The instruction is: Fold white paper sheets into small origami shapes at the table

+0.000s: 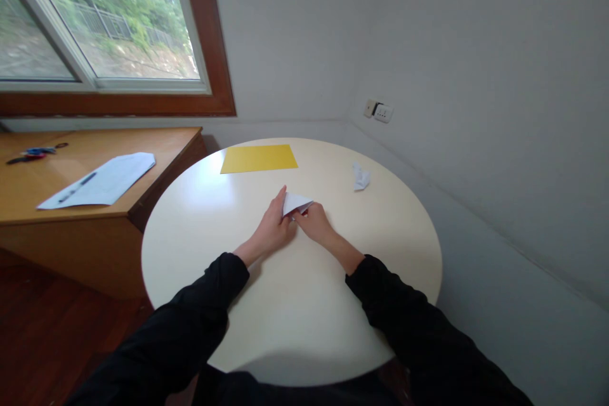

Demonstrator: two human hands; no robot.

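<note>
A small folded white paper (295,202) is held between my two hands over the middle of the round table. My left hand (275,221) grips its left side, the thumb and fingers closed around the edge. My right hand (314,222) pinches the lower right part of the paper, where layers of a fold stand slightly apart. My fingers hide the paper's lower portion. Beyond the hands lies a flat yellow sheet (259,158). A folded white paper piece (361,177) rests apart from them, farther back on the right.
The round cream table (295,304) stands near the wall corner. To the left, a wooden desk (166,168) carries white sheets (118,171) with a pen (78,186) on top, and scissors-like tools (35,153). A wall socket (383,113) is at the back right.
</note>
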